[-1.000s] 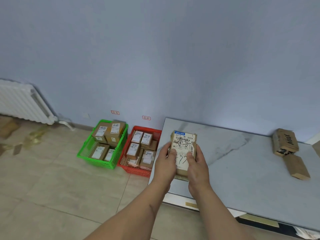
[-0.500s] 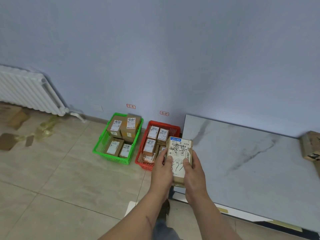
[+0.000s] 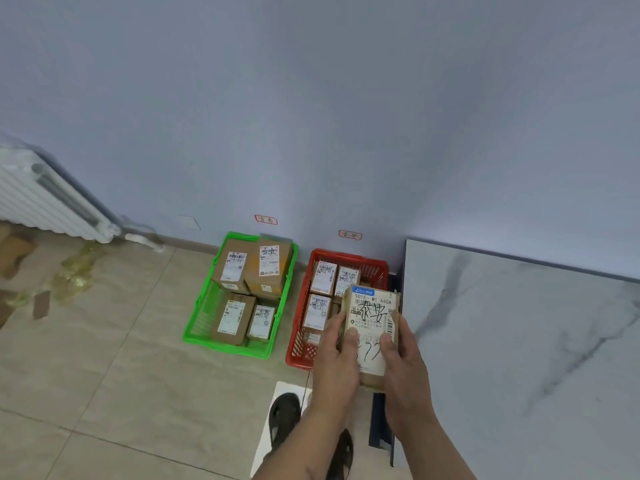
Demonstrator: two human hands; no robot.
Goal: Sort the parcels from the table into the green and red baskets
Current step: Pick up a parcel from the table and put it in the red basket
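Both hands, left hand [image 3: 337,367] and right hand [image 3: 403,367], grip the small brown cardboard parcel [image 3: 372,327] by its long sides, thumbs on the label; it looks light and stiff, best held so.

Wall tags [image 3: 266,220] too small to read

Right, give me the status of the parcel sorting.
Done: four parcels lie in the green basket and several in the red basket. In hand: both hands, left hand and right hand, hold a labelled parcel over the red basket. Left: unclear; the visible table shows none.
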